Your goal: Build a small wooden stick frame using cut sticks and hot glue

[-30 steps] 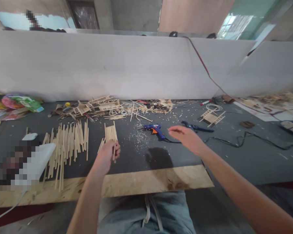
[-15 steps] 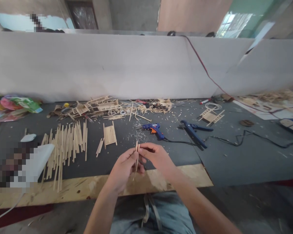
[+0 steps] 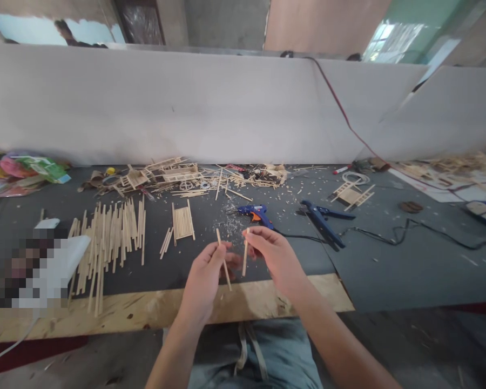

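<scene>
The left hand (image 3: pixel 204 275) pinches one thin wooden stick (image 3: pixel 223 259) between closed fingers, the stick tilted. The right hand (image 3: pixel 277 256) grips a second wooden stick (image 3: pixel 245 253) in closed fingers, nearly upright, just beside the first and apart from it. Both sticks are held above the bench (image 3: pixel 389 265) near its front edge. Beyond lie a blue glue gun (image 3: pixel 257 213), a small stick panel (image 3: pixel 183 222) and a spread of loose sticks (image 3: pixel 109 237).
</scene>
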`<state>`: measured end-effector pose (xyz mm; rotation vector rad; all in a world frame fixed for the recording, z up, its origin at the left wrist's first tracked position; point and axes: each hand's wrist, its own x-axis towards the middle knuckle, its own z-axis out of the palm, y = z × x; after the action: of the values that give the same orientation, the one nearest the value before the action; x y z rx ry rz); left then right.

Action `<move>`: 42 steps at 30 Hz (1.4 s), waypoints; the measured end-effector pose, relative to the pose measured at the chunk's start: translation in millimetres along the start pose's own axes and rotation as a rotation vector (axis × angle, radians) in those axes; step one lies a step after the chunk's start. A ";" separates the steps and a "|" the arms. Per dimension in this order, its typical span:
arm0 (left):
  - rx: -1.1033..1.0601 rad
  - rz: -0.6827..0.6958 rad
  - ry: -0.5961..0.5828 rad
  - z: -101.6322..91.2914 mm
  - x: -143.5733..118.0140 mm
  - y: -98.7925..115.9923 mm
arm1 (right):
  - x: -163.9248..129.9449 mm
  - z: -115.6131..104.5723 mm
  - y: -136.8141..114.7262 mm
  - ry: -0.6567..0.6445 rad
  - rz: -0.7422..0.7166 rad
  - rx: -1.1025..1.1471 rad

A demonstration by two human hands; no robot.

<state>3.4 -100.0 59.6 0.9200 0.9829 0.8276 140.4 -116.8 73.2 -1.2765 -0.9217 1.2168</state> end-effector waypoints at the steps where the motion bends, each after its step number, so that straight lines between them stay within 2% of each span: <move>1: 0.023 0.019 0.041 -1.3 2.0 -1.1 | -0.1 -0.6 1.7 -0.023 0.013 -0.051; 6: 0.018 0.052 0.024 -6.2 8.2 -11.4 | -2.9 0.6 6.3 -0.109 0.048 -0.223; 9: -0.074 0.051 0.063 -4.8 8.0 -15.3 | -4.5 2.4 6.4 -0.098 0.036 -0.226; 14: -0.283 -0.054 0.096 2.1 4.8 -11.9 | -7.2 5.8 6.9 -0.078 0.042 -0.241; 22: -0.365 -0.058 0.065 12.4 3.4 -12.0 | -10.0 13.9 7.9 -0.211 0.007 -0.171; 28: -0.349 -0.031 -0.051 8.7 0.8 -14.0 | -6.2 5.2 4.7 -0.163 0.052 -0.041; 31: -0.271 -0.112 -0.151 4.2 -2.7 -16.3 | -5.7 -1.6 1.1 -0.145 0.018 -0.083; 35: -0.252 -0.255 -0.275 2.4 -6.3 -18.8 | -5.4 -4.9 0.9 -0.255 0.018 -0.019; 37: -0.280 -0.248 -0.240 3.6 -5.7 -20.8 | -4.7 -2.9 4.0 -0.249 0.007 0.013; 39: -0.286 -0.169 -0.171 5.8 -3.4 -23.6 | -4.1 0.9 8.2 -0.189 -0.011 -0.008; 42: -0.165 -0.022 -0.066 9.1 0.6 -28.8 | -4.0 7.5 13.4 -0.104 -0.046 -0.122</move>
<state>16.6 -112.8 35.6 0.7886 0.8536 0.8414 130.6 -120.7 61.4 -1.2901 -1.1087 1.2155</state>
